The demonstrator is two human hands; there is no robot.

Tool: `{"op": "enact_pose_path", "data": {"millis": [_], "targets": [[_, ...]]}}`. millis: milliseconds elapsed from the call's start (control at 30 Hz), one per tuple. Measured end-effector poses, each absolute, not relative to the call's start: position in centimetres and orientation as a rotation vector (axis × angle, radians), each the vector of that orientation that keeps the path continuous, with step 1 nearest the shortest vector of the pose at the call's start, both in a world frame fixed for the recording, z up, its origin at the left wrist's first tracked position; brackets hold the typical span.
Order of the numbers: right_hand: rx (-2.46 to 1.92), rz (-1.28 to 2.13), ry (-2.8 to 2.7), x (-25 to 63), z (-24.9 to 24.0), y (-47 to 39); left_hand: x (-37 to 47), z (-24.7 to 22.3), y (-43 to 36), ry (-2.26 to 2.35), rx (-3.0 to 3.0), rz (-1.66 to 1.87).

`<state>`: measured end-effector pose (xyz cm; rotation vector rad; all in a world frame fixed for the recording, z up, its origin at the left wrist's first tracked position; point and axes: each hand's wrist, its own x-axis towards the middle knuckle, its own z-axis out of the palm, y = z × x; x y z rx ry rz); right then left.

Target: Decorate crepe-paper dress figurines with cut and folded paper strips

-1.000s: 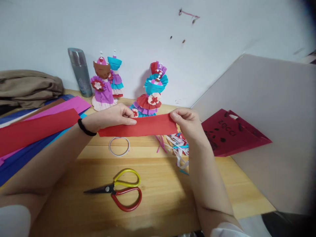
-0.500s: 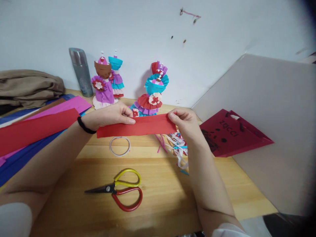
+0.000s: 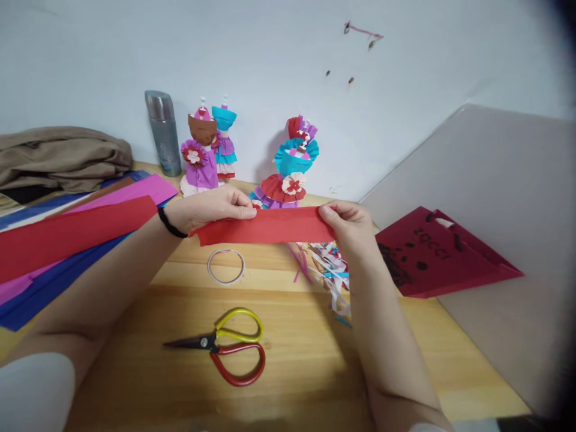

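Observation:
Between my two hands a strip of red crepe paper [image 3: 274, 227] is stretched level above the table. My left hand [image 3: 225, 204] pinches its upper edge left of the middle, and the strip's left end hangs past that grip. At the right end, my right hand [image 3: 348, 222] holds the strip between thumb and fingers. Below it on the table lie a thin white ring [image 3: 209, 273] and scissors [image 3: 240, 349] with one yellow and one red handle, blades pointing left.
Coloured paper sheets [image 3: 81, 237] are piled at the left, by a brown cloth [image 3: 63, 159]. A grey flask [image 3: 164, 135] and paper-dressed figures [image 3: 202, 156] stand along the wall. Paper scraps [image 3: 330, 270] and a dark red bag [image 3: 450, 255] are at the right.
The view has shifted, so most things appear farther right. The strip stays in both hands, and its left end now looks slightly folded.

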<state>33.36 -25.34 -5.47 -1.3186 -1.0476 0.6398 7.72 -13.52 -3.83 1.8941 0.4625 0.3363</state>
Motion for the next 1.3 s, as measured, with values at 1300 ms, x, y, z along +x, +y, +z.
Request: {"op": "enact_pose_path", "data": {"millis": [1300], "targets": [[-1.270, 0.755, -1.096, 33.2, -5.5, -25.5, 7.1, -2.8, -12.1, 0.588, 2.073, 0.317]]}}
